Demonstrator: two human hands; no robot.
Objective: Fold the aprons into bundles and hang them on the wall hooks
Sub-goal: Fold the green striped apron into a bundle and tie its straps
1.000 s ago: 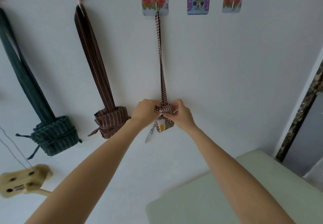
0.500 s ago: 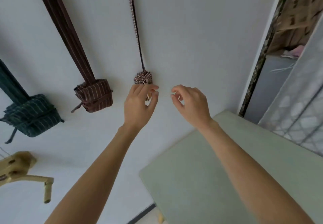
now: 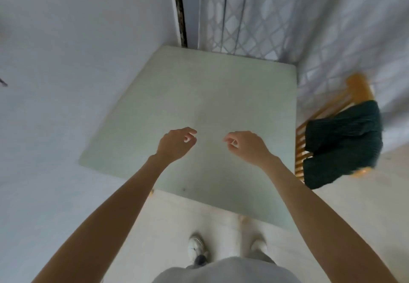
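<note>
Over the pale green table (image 3: 199, 97), both bare hands hang side by side, holding nothing. Left hand (image 3: 174, 144) is palm down, fingers (image 3: 190, 132) loosely curled and relaxed, thumb near the fingertips but nothing pinched. Right hand (image 3: 247, 147) mirrors it just to the right, fingers (image 3: 231, 142) loosely curled, also holding nothing. A clear gap of tabletop shows between the two hands. Whether either hand touches the table I cannot tell; they look raised above it.

Table is square, set into the far corner: white wall (image 3: 66, 61) along its left side, a patterned curtain (image 3: 276, 17) with a diamond lattice print along the far side and right. A dark vertical door or window frame strip (image 3: 182, 10) sits where wall meets curtain.

Right of the table stands a wooden chair (image 3: 358, 88), slatted back, blurred. Draped over it is a dark green apron (image 3: 343, 143), unfolded and loose, hanging down over the seat and backrest, well apart from both hands. No hooks or hung bundles in view.

Near bottom: light floor (image 3: 177, 216), two white shoes (image 3: 195, 246) pointing at the table, and grey clothing at the frame edge. At the far left edge a small dark tip (image 3: 3, 82) against the wall, too small to identify.
</note>
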